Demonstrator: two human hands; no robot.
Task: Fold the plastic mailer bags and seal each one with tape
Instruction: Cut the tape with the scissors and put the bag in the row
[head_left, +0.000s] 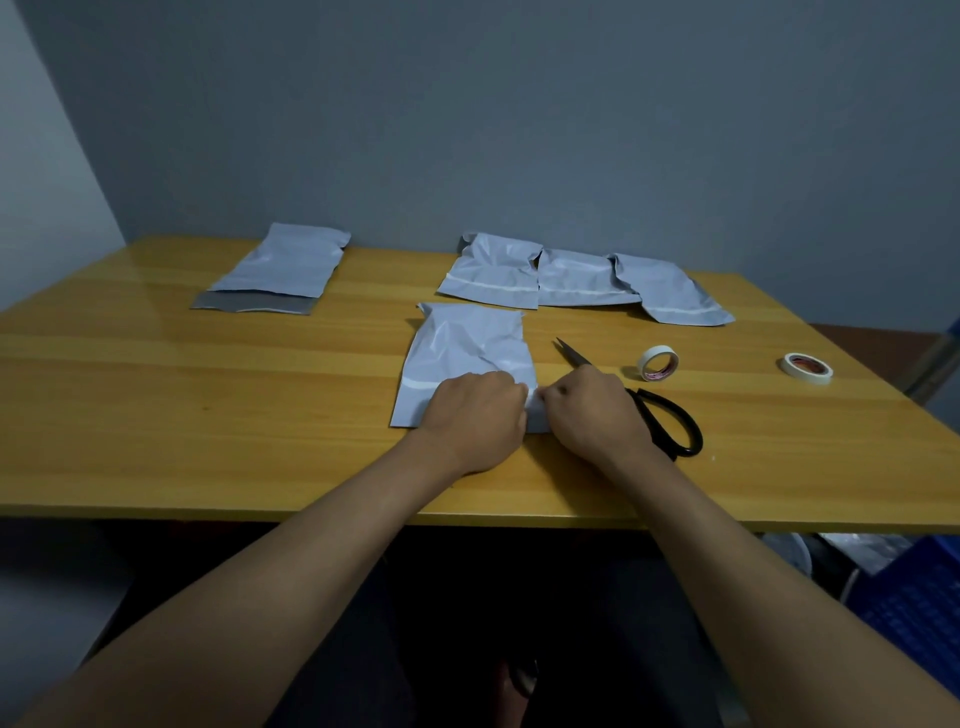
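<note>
While both fists pinch its near right corner, left hand (475, 415), right hand (592, 410), crinkled grey mailer bag (462, 353), white tape strip across, yellow wooden tabletop (208, 415), grey wall behind

Both hands cover near-R corner of mailer bag (457, 358); fingertips curled under, grip can't be read. Right hand (592, 410) hides scissors (670, 421) pivot. Roll label at 2 o'clock too small. Crate at 4 o'clock cut off.

Scissors (660, 410) and tape roll (658, 364) crowd the right; table (208, 374) left open
</note>
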